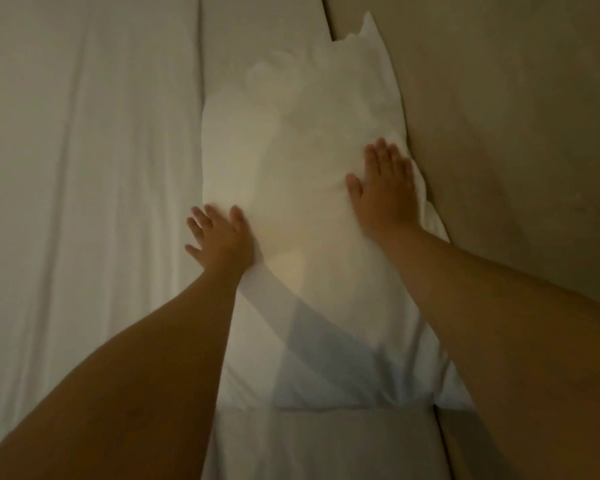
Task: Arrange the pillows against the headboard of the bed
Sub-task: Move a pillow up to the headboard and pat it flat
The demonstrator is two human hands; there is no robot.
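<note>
Forearms reach in from the bottom corners of the view, bare, both stretched forward over the bed. Between them, nearest the camera, the short end of a white pillow [309,209] lies on the white sheet [84,202], and the arms cast bluish shadows across this near part of it. The pillow runs lengthwise away from the camera, its right long edge pushed up against the beige padded headboard [516,133] that fills the right side of the view.

Further along, the left hand [219,237] lies at the pillow's left long edge, palm down, fingers spread and flat; its grip pinches nothing, and the fingertips lie partly over the pillow's side and partly over the sheet. Beyond that, the right hand [381,188] lies flat on top of the pillow close to the headboard side, fingers straight and held loosely together, thumb splayed toward the middle, pressing a shallow dent into the fabric without gripping it.

Past the hands the pillow is crumpled, and its far corner stands up in a point against the headboard. To the left, long folds run through the sheet.
</note>
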